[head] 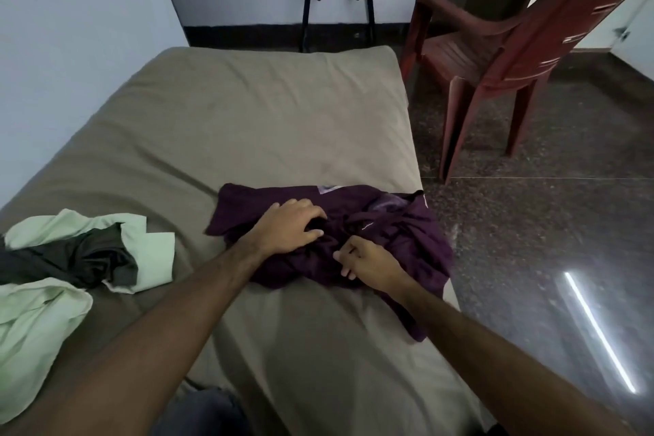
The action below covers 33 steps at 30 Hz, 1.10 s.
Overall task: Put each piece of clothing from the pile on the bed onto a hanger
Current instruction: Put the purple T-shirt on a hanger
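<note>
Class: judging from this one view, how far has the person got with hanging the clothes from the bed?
Done: nothing visibly; no garment is on a hanger, and no hanger is clearly in view. In hand: the purple garment lies crumpled on the bed; the left hand rests on it and the right hand grips its fabric. Left: the pale green garment and dark grey garment lie untouched.

Both bare forearms reach forward from the bottom of the view toward the purple garment [396,234], the left from lower left, the right from lower right. The left hand [288,226] lies palm down on the garment's left part, fingers spread and slightly bent, tips pressing into the cloth. The right hand [368,264], just right of it on the garment's near side, has its fingers curled, pinching a fold of fabric.
</note>
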Motion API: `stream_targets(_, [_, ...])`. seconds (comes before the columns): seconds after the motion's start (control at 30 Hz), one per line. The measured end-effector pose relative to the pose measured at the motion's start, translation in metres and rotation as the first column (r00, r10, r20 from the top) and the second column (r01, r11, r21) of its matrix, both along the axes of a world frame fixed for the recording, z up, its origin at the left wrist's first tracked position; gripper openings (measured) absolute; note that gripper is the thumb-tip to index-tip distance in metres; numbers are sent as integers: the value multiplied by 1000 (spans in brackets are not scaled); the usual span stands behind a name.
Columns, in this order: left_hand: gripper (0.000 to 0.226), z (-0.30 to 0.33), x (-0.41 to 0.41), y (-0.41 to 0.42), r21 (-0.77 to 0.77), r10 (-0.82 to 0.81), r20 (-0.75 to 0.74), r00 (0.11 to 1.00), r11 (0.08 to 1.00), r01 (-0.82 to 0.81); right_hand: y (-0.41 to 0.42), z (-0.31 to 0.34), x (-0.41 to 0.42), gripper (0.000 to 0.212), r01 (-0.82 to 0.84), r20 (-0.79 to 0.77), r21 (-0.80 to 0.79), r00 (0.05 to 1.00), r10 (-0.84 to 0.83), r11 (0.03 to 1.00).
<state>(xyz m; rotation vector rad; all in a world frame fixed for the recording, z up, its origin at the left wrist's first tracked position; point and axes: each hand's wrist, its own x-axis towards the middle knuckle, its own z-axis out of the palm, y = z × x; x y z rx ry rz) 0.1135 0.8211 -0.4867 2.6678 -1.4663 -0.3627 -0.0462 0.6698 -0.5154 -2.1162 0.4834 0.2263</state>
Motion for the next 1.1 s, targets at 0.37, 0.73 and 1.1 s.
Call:
stream_targets(0.37, [16,64,-30,-26,-437,80,-81,993,893,-108,-8,59,10,25,309,14,680,901,-434,665])
stream_targets(0.73, [25,236,-85,-19,-728,-140,-509,849,596,-338,-38,300,17,22,292,338,640,723,-602,710])
stream_targets(1.1, [45,384,-95,2,-957,-87,-221,971,211,-199,-28,544,-102,24,-136,642,282,763,-81,950])
